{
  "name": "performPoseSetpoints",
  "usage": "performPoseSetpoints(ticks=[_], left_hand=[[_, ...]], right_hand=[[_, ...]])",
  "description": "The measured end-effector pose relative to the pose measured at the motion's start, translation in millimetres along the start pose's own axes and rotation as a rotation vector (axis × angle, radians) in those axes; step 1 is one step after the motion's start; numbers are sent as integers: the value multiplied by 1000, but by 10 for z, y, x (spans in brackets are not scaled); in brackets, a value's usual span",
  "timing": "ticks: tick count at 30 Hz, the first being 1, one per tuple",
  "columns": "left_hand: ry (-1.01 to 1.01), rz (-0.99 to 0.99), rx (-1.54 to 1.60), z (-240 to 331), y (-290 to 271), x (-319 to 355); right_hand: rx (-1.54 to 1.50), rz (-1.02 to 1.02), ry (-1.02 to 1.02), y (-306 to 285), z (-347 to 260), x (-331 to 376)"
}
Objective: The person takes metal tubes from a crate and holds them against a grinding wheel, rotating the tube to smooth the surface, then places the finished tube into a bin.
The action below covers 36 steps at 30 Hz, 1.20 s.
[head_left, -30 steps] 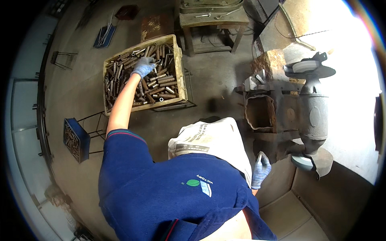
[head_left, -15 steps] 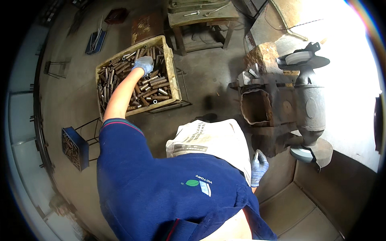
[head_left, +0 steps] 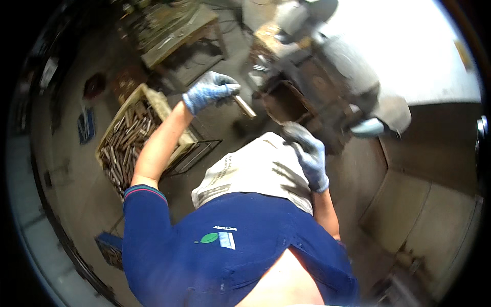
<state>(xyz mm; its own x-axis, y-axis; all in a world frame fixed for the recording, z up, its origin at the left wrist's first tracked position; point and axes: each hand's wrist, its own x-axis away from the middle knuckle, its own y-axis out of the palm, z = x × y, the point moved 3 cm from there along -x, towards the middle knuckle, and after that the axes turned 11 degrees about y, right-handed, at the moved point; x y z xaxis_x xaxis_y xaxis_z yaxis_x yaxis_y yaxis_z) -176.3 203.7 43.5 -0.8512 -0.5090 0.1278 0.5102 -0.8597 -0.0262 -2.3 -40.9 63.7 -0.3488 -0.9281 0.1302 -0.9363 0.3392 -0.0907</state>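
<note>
My left hand (head_left: 210, 92), in a blue-and-grey glove, pinches a short metal tube (head_left: 245, 106) by its upper end. The tube slants down to the right, above the floor and left of a dark metal box. Gloved as well, my right hand (head_left: 309, 157) hovers over the right side of my white apron (head_left: 245, 166), near the box's front edge. Its fingers are bent but apart, and nothing shows in them. Left of my left forearm, a pale crate (head_left: 157, 102) is heaped with brown and grey metal tubes (head_left: 128, 135).
At the right stands a blurred grinding machine (head_left: 353, 69) with a wheel (head_left: 367, 128) at its near end. Beside it is the open-mouthed dark box (head_left: 286, 102). A worn workbench (head_left: 179, 38) stands at the back. A blue bin (head_left: 110, 248) sits low at the left.
My left hand has come out of the crate toward the right, now with a tube in it. My right hand has risen from my side to the apron's front. The view has turned right.
</note>
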Motion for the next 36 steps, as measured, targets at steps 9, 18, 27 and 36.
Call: performPoseSetpoints(ticks=[9, 18, 27, 36], left_hand=[[-60, -556, -74, 219, 1674, -678], [4, -484, 289, 19, 2062, -714], [-54, -540, 476, -71, 2362, -580], [-76, -635, 340, -43, 2411, -699]], right_hand=[[-168, -14, 274, -226, 95, 312], [-579, 386, -74, -458, 186, 699], [-133, 492, -130, -588, 247, 866], [513, 905, -107, -602, 214, 1027]])
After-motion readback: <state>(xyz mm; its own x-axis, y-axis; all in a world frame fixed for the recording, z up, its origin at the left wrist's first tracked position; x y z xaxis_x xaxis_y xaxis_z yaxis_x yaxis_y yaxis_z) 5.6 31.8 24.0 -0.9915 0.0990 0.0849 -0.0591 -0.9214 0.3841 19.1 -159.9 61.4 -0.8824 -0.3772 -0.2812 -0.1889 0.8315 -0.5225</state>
